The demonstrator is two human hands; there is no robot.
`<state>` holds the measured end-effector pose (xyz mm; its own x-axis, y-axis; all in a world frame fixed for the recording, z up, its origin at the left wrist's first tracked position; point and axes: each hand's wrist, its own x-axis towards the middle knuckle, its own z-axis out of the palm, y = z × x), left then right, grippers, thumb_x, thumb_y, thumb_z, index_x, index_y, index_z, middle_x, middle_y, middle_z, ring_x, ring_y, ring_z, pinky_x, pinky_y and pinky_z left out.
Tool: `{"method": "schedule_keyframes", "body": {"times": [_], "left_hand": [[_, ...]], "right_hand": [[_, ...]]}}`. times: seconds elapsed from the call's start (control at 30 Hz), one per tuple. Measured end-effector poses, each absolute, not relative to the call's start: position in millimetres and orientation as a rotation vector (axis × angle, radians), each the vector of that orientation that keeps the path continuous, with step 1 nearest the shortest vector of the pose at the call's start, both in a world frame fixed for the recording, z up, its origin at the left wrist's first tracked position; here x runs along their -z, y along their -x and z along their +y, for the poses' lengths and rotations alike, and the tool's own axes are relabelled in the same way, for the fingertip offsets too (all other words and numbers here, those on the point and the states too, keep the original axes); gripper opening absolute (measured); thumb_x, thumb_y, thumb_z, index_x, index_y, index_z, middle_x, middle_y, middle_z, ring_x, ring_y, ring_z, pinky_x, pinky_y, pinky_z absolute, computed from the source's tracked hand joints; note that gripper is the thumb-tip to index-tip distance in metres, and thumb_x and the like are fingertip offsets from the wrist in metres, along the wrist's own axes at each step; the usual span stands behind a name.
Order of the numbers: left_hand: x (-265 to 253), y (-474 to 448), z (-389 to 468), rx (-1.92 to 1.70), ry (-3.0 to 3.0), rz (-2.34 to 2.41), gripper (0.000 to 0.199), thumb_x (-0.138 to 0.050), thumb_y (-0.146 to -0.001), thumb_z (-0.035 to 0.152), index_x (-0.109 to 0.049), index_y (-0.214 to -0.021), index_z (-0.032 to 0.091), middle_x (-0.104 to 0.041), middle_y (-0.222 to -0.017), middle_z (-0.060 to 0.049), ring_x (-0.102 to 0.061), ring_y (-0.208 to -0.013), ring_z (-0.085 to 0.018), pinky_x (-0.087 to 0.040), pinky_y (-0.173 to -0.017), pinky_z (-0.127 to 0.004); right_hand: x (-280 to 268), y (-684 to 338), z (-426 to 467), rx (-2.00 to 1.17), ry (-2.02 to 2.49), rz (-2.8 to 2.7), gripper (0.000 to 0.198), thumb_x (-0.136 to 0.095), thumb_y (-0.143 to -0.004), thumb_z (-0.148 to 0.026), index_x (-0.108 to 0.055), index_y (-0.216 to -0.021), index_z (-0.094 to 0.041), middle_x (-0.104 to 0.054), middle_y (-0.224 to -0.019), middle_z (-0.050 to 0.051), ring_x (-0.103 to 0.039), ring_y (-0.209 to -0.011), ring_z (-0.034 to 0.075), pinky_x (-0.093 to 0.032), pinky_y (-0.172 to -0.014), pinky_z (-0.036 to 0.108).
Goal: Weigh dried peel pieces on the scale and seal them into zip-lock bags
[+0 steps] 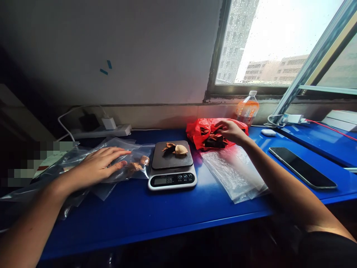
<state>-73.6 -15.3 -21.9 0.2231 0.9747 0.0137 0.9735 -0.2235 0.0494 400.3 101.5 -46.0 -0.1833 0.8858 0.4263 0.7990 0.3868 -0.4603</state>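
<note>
My left hand (103, 162) lies with fingers spread over clear plastic bags (108, 145); brown chunks (137, 165) show inside one, just past the fingertips. A kitchen scale (172, 180) stands right of it, its display lit. On its plate are dark, curled dried peel pieces (168, 148) and a paler, cupped one (181, 149). My right hand (229, 131) reaches into an open red plastic bag (192, 133) full of dark reddish-brown dried peel (214, 141). Its fingers are bent and drawn together among the pieces; whatever is between the fingertips is hidden.
Flat clear bags (234, 173) lie in front of the red bag. A phone (302, 166) and a white earphone case (268, 132) sit at right. Behind stand an orange drink bottle (248, 108) and, at left, a power strip (119, 130) with a charger. The blue table's front edge (167, 232) is near.
</note>
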Motion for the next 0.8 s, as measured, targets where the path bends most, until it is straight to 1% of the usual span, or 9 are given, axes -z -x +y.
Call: {"method": "schedule_keyframes", "body": {"times": [0.1, 0.2, 0.27, 0.33, 0.47, 0.6, 0.67, 0.73, 0.8], "left_hand": [[22, 74, -15, -0.079, -2.434, 1.941, 0.074, -0.028, -0.086, 0.063, -0.054, -0.141, 0.022, -0.050, -0.148, -0.008, -0.036, -0.142, -0.036, -0.031, -0.114, -0.054], [22, 75, -15, -0.099, -2.442, 1.932, 0.069, -0.029, -0.087, 0.062, -0.056, -0.139, 0.026, -0.051, -0.146, -0.006, -0.038, -0.140, -0.036, -0.033, -0.113, -0.054], [22, 75, -15, -0.100, -2.435, 1.932, 0.067, -0.031, -0.086, 0.061, -0.056, -0.139, 0.027, -0.052, -0.146, -0.005, -0.040, -0.139, -0.035, -0.033, -0.113, -0.053], [22, 75, -15, -0.092, -2.425, 1.928, 0.067, -0.031, -0.087, 0.061, -0.055, -0.139, 0.027, -0.051, -0.147, -0.004, -0.040, -0.139, -0.034, -0.033, -0.114, -0.053], [23, 75, -15, -0.075, -2.439, 1.906, 0.065, -0.030, -0.089, 0.059, -0.054, -0.140, 0.027, -0.051, -0.146, -0.005, -0.040, -0.139, -0.033, -0.032, -0.114, -0.052], [23, 76, -16, -0.098, -2.465, 1.887, 0.063, -0.031, -0.090, 0.057, -0.054, -0.140, 0.026, -0.052, -0.145, -0.005, -0.041, -0.138, -0.032, -0.033, -0.113, -0.050], [23, 75, -17, -0.119, -2.484, 1.858, 0.061, -0.033, -0.091, 0.056, -0.055, -0.138, 0.025, -0.054, -0.143, -0.006, -0.044, -0.134, -0.031, -0.034, -0.113, -0.049], [22, 74, -17, -0.125, -2.487, 1.841, 0.060, -0.033, -0.091, 0.055, -0.056, -0.137, 0.025, -0.054, -0.142, -0.006, -0.046, -0.132, -0.030, -0.033, -0.112, -0.048], [21, 74, -18, -0.118, -2.483, 1.844, 0.060, -0.033, -0.090, 0.055, -0.056, -0.137, 0.025, -0.054, -0.142, -0.006, -0.045, -0.133, -0.030, -0.032, -0.113, -0.048]], "right_hand": [[50, -392, 104, 0.038, 1.447, -2.136, 0.026, -0.055, -0.074, -0.008, -0.070, -0.094, -0.015, -0.073, -0.099, 0.011, -0.067, -0.089, 0.021, -0.052, -0.077, 0.029], [53, -380, 106, 0.107, 1.429, -2.243, 0.021, -0.057, -0.073, -0.007, -0.072, -0.083, -0.016, -0.073, -0.093, 0.011, -0.065, -0.089, 0.022, -0.050, -0.082, 0.031], [54, -374, 108, 0.138, 1.420, -2.288, 0.020, -0.056, -0.074, -0.007, -0.073, -0.077, -0.018, -0.074, -0.087, 0.010, -0.065, -0.087, 0.021, -0.049, -0.081, 0.030], [54, -371, 110, 0.159, 1.416, -2.305, 0.022, -0.056, -0.075, -0.007, -0.074, -0.075, -0.019, -0.074, -0.084, 0.009, -0.065, -0.083, 0.020, -0.049, -0.079, 0.028], [47, -378, 111, 0.189, 1.409, -2.268, 0.020, -0.057, -0.077, -0.012, -0.076, -0.080, -0.019, -0.076, -0.086, 0.007, -0.067, -0.081, 0.019, -0.050, -0.076, 0.027], [35, -389, 103, 0.131, 1.423, -2.037, 0.024, -0.056, -0.083, -0.018, -0.078, -0.093, -0.019, -0.077, -0.095, 0.007, -0.070, -0.082, 0.018, -0.052, -0.074, 0.027], [33, -389, 97, 0.098, 1.462, -1.875, 0.025, -0.057, -0.080, -0.016, -0.079, -0.092, -0.019, -0.078, -0.094, 0.007, -0.071, -0.082, 0.020, -0.053, -0.075, 0.028], [33, -386, 92, 0.035, 1.490, -1.802, 0.025, -0.057, -0.075, -0.012, -0.079, -0.086, -0.018, -0.078, -0.090, 0.006, -0.072, -0.082, 0.021, -0.053, -0.074, 0.029], [33, -384, 88, -0.085, 1.499, -1.786, 0.023, -0.059, -0.074, -0.014, -0.079, -0.083, -0.019, -0.078, -0.085, 0.005, -0.072, -0.079, 0.021, -0.053, -0.070, 0.029]]}}
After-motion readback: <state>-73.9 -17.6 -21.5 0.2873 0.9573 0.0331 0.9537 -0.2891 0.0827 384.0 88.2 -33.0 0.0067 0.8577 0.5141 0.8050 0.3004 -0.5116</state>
